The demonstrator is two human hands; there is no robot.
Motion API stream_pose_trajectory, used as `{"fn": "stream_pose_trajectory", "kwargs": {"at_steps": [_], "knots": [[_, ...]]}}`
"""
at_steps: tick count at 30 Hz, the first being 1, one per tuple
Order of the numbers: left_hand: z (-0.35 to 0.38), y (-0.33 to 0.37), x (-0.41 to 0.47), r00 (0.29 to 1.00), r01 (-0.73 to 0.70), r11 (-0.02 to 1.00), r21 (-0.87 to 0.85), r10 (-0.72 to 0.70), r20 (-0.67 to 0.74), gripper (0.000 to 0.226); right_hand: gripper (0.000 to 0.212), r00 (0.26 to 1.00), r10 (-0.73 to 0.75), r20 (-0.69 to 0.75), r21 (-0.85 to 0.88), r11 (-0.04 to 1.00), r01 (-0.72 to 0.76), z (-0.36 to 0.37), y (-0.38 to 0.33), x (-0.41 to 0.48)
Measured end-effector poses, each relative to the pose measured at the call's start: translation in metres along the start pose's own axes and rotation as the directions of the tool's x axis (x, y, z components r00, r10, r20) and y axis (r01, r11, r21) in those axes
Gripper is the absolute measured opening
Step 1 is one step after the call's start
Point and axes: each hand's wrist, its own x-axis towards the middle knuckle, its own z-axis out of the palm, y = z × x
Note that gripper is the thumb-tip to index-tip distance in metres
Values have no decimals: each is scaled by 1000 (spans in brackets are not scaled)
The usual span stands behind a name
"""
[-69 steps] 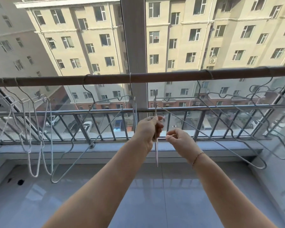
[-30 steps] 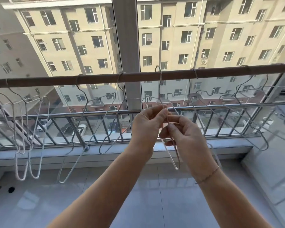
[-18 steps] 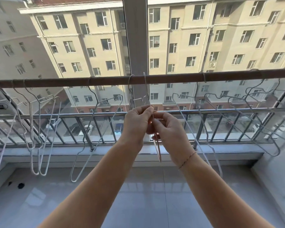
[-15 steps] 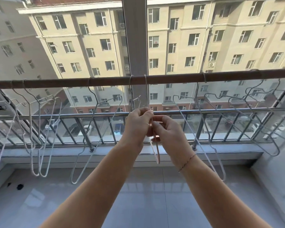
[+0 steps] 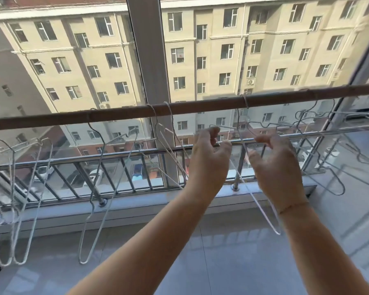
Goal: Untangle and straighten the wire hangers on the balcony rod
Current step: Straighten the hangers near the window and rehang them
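A brown rod (image 5: 200,106) runs across the balcony with thin wire hangers hooked on it. My left hand (image 5: 209,160) and my right hand (image 5: 275,165) are raised side by side just below the rod, fingers curled but apart. Between them hangs one hanger (image 5: 276,231), hooked at the rod's middle right. Its wire runs down past my right thumb, and I see no closed grip on it. Two hangers (image 5: 168,104) hang free just left of my left hand, leaning against each other.
A single hanger (image 5: 93,201) and a bunched group (image 5: 15,260) hang further left. Several tangled hangers (image 5: 337,192) crowd the rod's right end. Behind stands a metal railing (image 5: 115,155) and a window post (image 5: 149,60). Below is a grey tiled floor.
My hands were pressed together on a hanger at the window post. They have let it go, moved right and spread apart around the hanger to its right. The view shifted right.
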Motion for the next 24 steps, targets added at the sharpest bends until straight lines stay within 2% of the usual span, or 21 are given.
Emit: {"fn": "stream_pose_trajectory", "kwargs": {"at_steps": [3,5,7,10,17,21,24], "knots": [[22,-5,9,970,183,981,-62,-170,173,26,25,967,155,205,69,983,-172,-4,23,6],[34,-10,18,935,276,959,-62,-253,250,12,18,927,199,316,159,953,-259,-5,33,5],[44,-16,25,917,308,948,-80,-273,289,12,10,881,229,415,261,898,-356,-5,38,2],[52,-21,31,919,330,927,-176,-272,287,14,12,826,235,512,371,807,-459,-5,43,-4],[57,-10,55,943,298,925,-234,-247,225,20,14,873,163,460,506,760,-409,0,40,14],[56,-5,77,920,388,876,-288,-349,178,19,14,889,98,448,474,817,-328,11,30,37],[61,-13,82,890,456,841,-291,-428,157,13,16,883,95,459,446,835,-321,22,40,36]]}}
